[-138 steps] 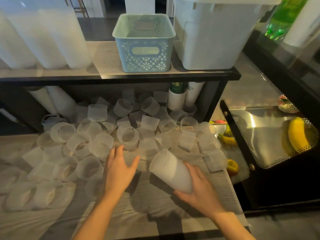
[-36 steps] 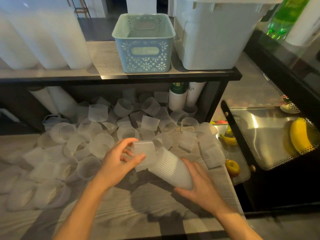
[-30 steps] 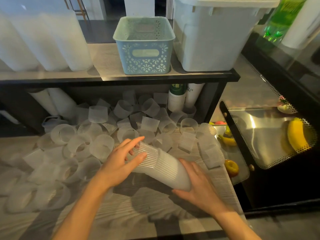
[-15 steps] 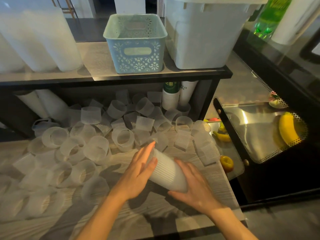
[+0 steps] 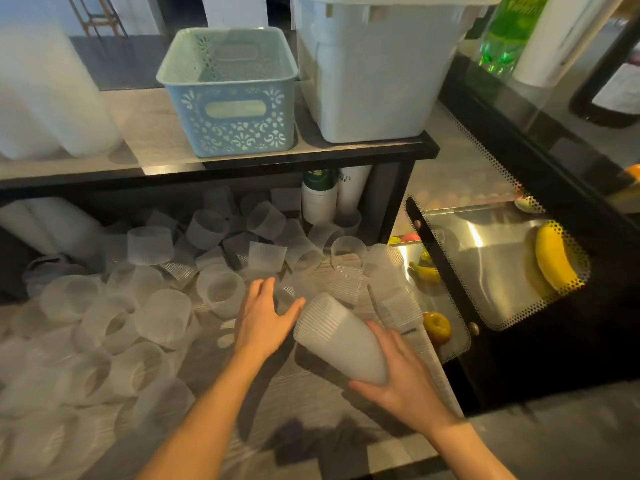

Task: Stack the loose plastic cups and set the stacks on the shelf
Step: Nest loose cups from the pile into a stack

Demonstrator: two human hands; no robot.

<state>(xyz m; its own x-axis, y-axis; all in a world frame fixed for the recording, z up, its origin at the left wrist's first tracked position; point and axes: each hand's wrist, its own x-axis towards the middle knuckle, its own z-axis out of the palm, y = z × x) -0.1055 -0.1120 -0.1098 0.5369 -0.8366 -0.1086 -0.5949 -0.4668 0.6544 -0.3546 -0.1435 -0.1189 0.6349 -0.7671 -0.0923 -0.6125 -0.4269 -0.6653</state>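
Cups [image 5: 149, 244] lie scattered all over the wooden counter [image 5: 311, 403] in front of me, clear ribbed ones, some on their sides, some upright, spreading back under the shelf [image 5: 145, 133]. I see my right hand [image 5: 401, 379] wrapped around the closed end of a stack of nested cups [image 5: 339, 337], fingers curled under and around its base; the stack is tilted, its open mouth pointing up and to the left, lifted off the counter near the right edge. My left hand [image 5: 263, 320] is flat and spread, palm down, fingers straight and holding nothing, just beside the mouth of the stack and hovering over the loose cups. One cup lying on its side [image 5: 220, 292] sits just left of that hand. I cannot tell whether the fingertips touch any cup beneath them.

On the shelf above I see a pale blue basket [image 5: 232, 95] with a cut-out pattern, a large white bin [image 5: 370, 74] just right of it, and tall frosted stacks of cups [image 5: 55, 98] at the left end. Under the shelf at the right stand two white paper-cup sleeves [image 5: 332, 199]. To the right of the counter is a glass display case [image 5: 502, 271] with a banana [image 5: 554, 261] inside.
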